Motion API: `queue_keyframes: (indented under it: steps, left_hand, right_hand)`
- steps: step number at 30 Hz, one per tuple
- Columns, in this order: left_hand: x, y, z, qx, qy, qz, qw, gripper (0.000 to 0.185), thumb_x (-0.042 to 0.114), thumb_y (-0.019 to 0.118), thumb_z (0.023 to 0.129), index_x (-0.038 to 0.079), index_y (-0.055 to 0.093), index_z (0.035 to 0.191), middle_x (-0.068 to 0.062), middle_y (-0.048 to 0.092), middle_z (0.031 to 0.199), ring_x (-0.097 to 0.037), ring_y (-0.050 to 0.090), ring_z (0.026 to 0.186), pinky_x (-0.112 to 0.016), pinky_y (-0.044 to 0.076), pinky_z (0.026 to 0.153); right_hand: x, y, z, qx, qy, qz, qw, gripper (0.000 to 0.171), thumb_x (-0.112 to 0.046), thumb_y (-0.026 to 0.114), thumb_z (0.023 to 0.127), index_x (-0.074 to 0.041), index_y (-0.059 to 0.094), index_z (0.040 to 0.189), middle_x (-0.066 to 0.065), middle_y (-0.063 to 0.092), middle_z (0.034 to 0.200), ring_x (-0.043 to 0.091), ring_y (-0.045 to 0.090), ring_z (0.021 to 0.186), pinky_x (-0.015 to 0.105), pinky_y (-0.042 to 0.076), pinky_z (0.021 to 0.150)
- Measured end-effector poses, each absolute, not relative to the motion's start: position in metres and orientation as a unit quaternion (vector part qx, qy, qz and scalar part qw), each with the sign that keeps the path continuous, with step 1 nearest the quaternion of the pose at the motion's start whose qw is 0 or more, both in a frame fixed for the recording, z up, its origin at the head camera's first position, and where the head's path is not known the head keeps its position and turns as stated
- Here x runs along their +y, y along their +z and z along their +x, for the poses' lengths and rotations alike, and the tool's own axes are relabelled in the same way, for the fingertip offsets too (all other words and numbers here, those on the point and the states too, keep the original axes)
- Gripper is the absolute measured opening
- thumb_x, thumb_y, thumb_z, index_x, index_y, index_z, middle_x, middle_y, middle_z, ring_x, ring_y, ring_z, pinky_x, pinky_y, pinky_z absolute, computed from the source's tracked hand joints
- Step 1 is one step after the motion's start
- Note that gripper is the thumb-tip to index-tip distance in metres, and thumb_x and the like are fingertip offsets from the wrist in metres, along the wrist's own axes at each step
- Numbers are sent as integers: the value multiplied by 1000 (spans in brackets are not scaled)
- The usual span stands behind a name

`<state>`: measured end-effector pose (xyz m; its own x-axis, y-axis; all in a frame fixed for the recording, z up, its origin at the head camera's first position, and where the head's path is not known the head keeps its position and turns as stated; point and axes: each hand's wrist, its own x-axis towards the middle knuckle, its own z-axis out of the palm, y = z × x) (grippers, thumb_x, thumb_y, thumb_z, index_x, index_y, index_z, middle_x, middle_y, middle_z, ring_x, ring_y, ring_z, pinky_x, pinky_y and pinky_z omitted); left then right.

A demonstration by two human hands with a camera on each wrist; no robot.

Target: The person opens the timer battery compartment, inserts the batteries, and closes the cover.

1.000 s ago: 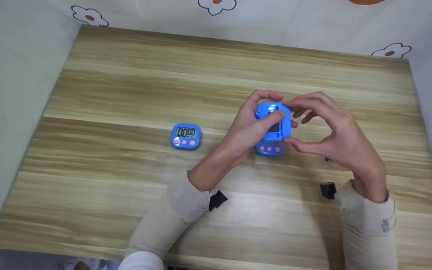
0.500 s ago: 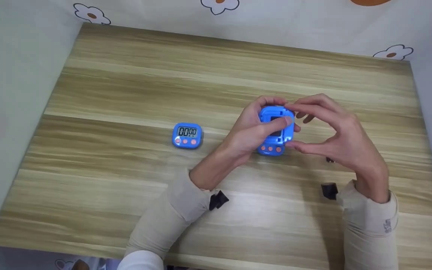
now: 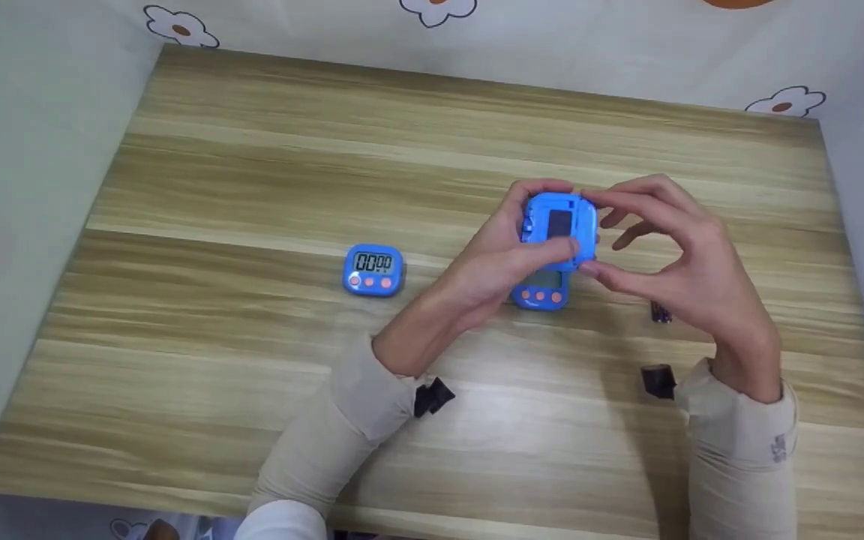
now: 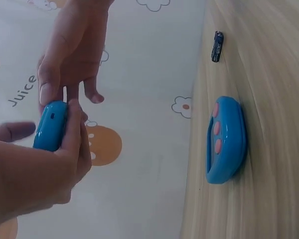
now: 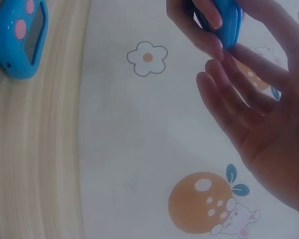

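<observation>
My left hand (image 3: 488, 262) holds a blue digital timer (image 3: 588, 225) above the table, back side up, with the thumb lying across it. A dark rectangle shows in its back. My right hand (image 3: 691, 255) pinches the timer's right end between thumb and index finger, one at each corner; its other fingers stay off it. In the left wrist view the held timer (image 4: 51, 127) is seen edge-on between both hands. Partly hidden beneath it in the head view, a second blue timer (image 3: 541, 296) lies face up, with a grey screen and pink buttons.
Further left on the wooden table (image 3: 214, 360) lies a third blue timer (image 3: 373, 270), its display reading zeros. Small dark batteries (image 3: 661, 311) lie under the right hand. Black pieces (image 3: 433, 397) stick out at both cuffs. Patterned cloth walls enclose the table.
Both hands have lifted the held timer slightly away and to the right, tilting it. More of the timer beneath and of the batteries now shows.
</observation>
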<state>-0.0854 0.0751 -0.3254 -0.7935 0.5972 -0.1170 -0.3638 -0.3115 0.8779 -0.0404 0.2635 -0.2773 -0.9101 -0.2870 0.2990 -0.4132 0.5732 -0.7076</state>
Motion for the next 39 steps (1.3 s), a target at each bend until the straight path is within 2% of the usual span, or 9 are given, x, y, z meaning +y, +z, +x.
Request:
queue_keyframes:
  steps: [4,7,10,14,17,23,31,39]
  left_hand:
    - [70,-326,-88,512,771,193,326,78,-6,69,79,19,27,139,-8,38,137,-24,49,119,-34,50,96]
    - [69,-326,-88,534,752,225,316,78,-5,71,79,18,26,139,-8,38,138,-22,49,118,-33,51,95]
    - [72,-327,-86,559,741,255,269,76,-3,72,79,14,28,139,-10,39,137,-20,50,117,-32,50,96]
    - [78,-330,-83,615,710,289,185,74,2,76,78,10,34,138,-9,46,134,-16,51,116,-25,48,97]
    - [81,-331,-82,656,681,296,135,72,7,79,77,10,38,137,-7,50,132,-13,52,115,-22,48,97]
    - [83,-333,-81,681,663,293,109,71,11,80,77,10,41,137,-7,52,131,-12,53,114,-21,47,96]
    - [85,-337,-81,714,624,310,73,71,11,80,78,9,40,136,-7,52,133,-13,51,117,-20,44,100]
    - [89,-338,-78,760,566,318,32,71,6,78,78,8,38,137,-7,49,135,-15,49,121,-20,42,103]
  right_hand:
    - [268,-279,-43,-872,444,196,62,61,8,80,69,-6,63,126,13,62,117,21,60,97,19,54,77]
    - [273,-284,-45,-857,474,196,53,60,11,78,69,-3,63,125,15,62,118,24,61,97,21,55,76]
    - [278,-292,-47,-817,554,159,18,52,11,72,76,0,61,125,17,60,121,26,61,97,23,57,73]
    - [279,-304,-51,-763,644,56,-23,37,-1,67,87,1,58,123,16,59,115,24,64,90,26,58,64]
    - [276,-307,-54,-755,655,-5,-32,36,-12,71,87,2,58,118,14,62,105,21,66,83,25,58,64]
    - [274,-307,-55,-769,637,-37,-11,35,-16,76,83,4,64,109,12,65,95,21,64,85,22,58,68]
    - [268,-301,-50,-834,550,-35,24,29,-19,73,86,1,67,107,6,67,99,21,60,95,19,56,73]
    - [268,-296,-48,-874,480,-62,44,32,-28,77,82,-5,71,103,0,71,96,13,66,87,15,54,73]
